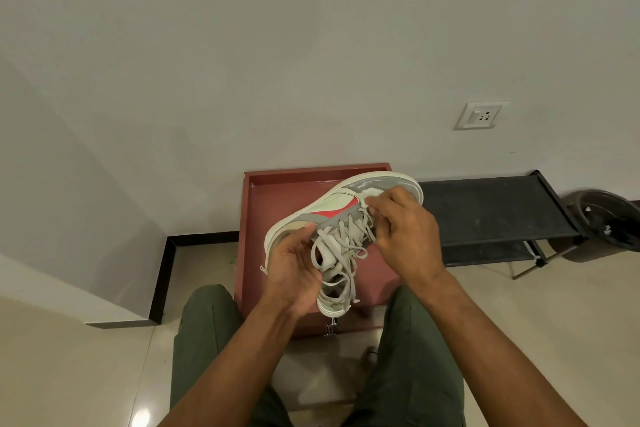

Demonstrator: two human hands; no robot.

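Head view: near the centre, a little toward 5 o'clock, a person seated on a stool holds a sneaker (341,206) in the air, tipped on its side with the toe pointing to 1 o'clock. The upper is smooth grey and off-white with a red panel, and the thick rubber sole is cream. Flat, pale laces (343,246) hang in loose, tangled loops. The left hand (294,267) has its grip curled round the ankle end. The right hand (407,229) has a narrow grip pinching the laces near the toe, though its fingertips hide the exact spot. Behind the shoe is a maroon box (277,198) with a raised rim and a metal latch, partly covered. At 3 o'clock stands a black mesh rack (491,208), and a dark bin (609,218) is cut off by the edge. A white wall socket (479,115) sits at 2 o'clock. Olive trousers (207,340) frame glossy beige floor tiles (86,374) at 6 o'clock.
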